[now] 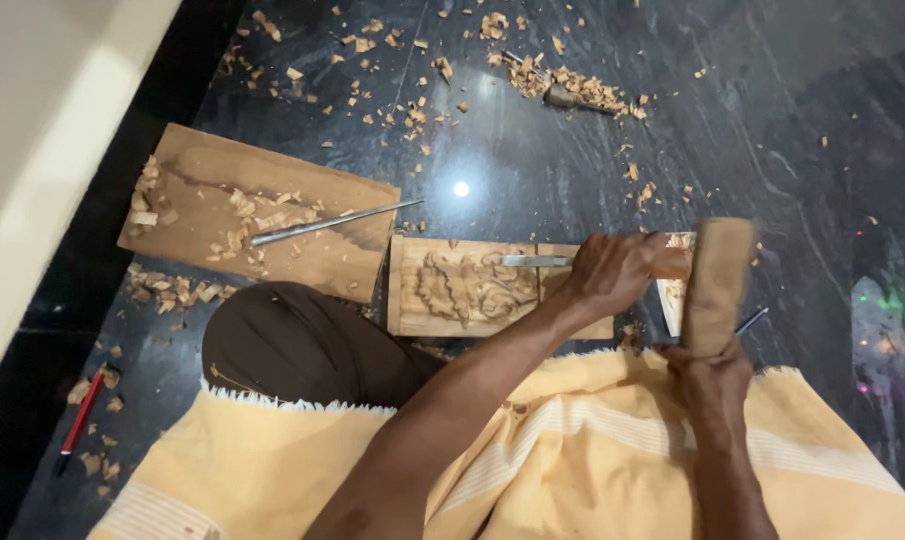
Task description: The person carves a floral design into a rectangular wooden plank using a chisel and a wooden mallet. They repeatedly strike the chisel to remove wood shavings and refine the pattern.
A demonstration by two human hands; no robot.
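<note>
Left hand (pixel 613 272) grips a chisel (pixel 538 260) on the carved panel (pixel 463 288); right hand (pixel 711 372) clasps what looks like a wooden mallet (pixel 718 285).

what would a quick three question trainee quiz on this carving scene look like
1. True or false: the left hand holds a chisel against the carved panel.
2. What does the right hand grip? A) wooden mallet B) red pencil C) metal rod
3. What lies scattered over the dark floor?

Key: 1 true; 2 A; 3 wood chips.
</note>
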